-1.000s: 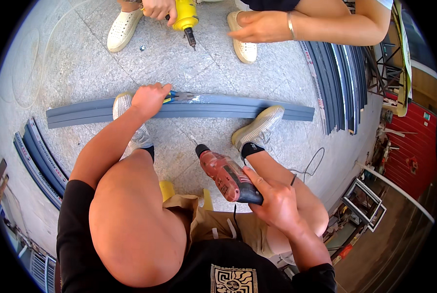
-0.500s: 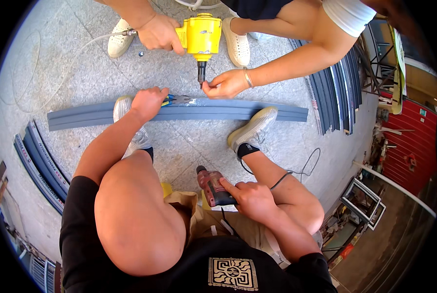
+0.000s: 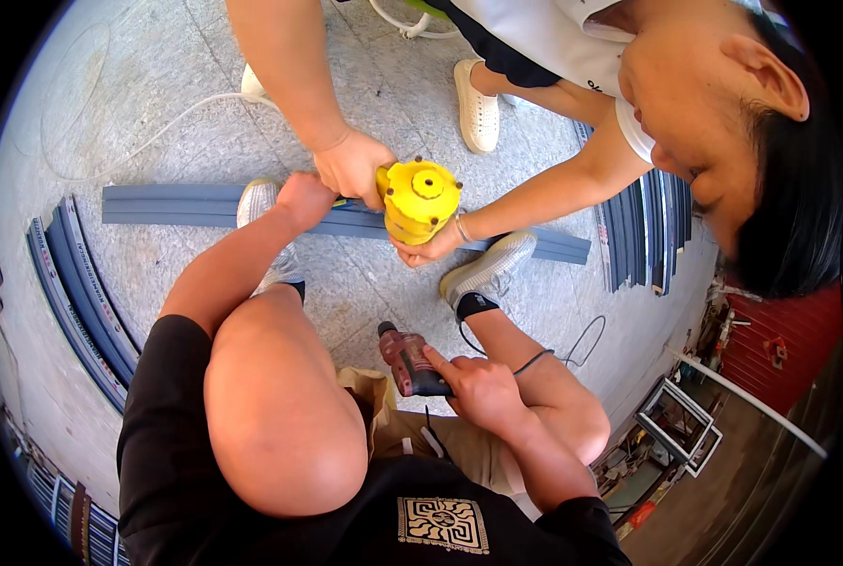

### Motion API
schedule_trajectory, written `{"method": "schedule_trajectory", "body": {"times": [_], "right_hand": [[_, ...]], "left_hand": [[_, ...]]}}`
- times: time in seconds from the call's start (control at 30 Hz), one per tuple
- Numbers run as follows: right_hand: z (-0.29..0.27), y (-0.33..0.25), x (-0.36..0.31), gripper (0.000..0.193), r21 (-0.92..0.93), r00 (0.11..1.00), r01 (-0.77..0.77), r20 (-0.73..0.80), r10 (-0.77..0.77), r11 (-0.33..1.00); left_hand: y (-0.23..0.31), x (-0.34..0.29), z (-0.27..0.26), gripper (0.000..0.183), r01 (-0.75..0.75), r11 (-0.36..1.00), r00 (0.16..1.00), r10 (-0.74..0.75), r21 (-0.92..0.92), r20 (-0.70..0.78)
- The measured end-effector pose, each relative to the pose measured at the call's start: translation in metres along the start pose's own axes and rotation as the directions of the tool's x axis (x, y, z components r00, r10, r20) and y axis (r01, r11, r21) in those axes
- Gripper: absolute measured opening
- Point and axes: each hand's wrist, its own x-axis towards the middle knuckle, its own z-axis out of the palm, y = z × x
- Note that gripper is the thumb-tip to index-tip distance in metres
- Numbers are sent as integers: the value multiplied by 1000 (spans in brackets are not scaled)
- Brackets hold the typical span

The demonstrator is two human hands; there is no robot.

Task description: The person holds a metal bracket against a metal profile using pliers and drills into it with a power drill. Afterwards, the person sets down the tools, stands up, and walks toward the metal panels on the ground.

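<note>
My left hand (image 3: 305, 200) is closed at the grey metal profile (image 3: 172, 205), on the pliers (image 3: 340, 201), of which only a bit shows beside a co-worker's hand. My right hand (image 3: 486, 389) grips a dark red power drill (image 3: 405, 357) by its rear end, above the floor between my knees, its black nose aimed away from me. Across from me a co-worker holds a yellow pneumatic tool (image 3: 423, 196) upright over the profile, right of my left hand. The co-worker's other hand (image 3: 428, 251) is at its lower end. The tool's tip is hidden. My shoes rest against the profile.
Bundles of grey profiles lie on the floor at left (image 3: 80, 292) and right (image 3: 643, 226). A pale air hose (image 3: 162, 140) curves at the upper left. A dark cord (image 3: 586, 341) runs by my right leg. Window frames (image 3: 681, 424) stand at lower right.
The co-worker has leaned in and brought the yellow tool down onto the profile, its top turned toward me. My left hand stays at the pliers; my right hand still holds the drill.
</note>
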Motion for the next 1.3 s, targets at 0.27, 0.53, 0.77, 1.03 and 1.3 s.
{"method": "schedule_trajectory", "body": {"times": [0.27,0.53,0.77,1.03,1.3], "right_hand": [[-5,-7,11,80,-8,999,20,45,-19,1000],[-6,-2,1,80,-3,998,-28,57,28,1000],[4,4,-8,66,-10,997,-71,29,71,997],[20,5,-6,55,-12,998,-41,-54,41,999],[18,1,-6,59,-4,997,-46,-61,46,999]], "left_hand": [[-48,-1,66,40,-147,680,918,364,718,-157],[-15,20,56,46,-212,960,970,229,185,-79],[-6,25,60,43,-241,951,968,250,191,-27],[-38,14,86,47,-328,166,872,431,930,231],[-50,11,69,40,-414,385,855,475,825,207]]}}
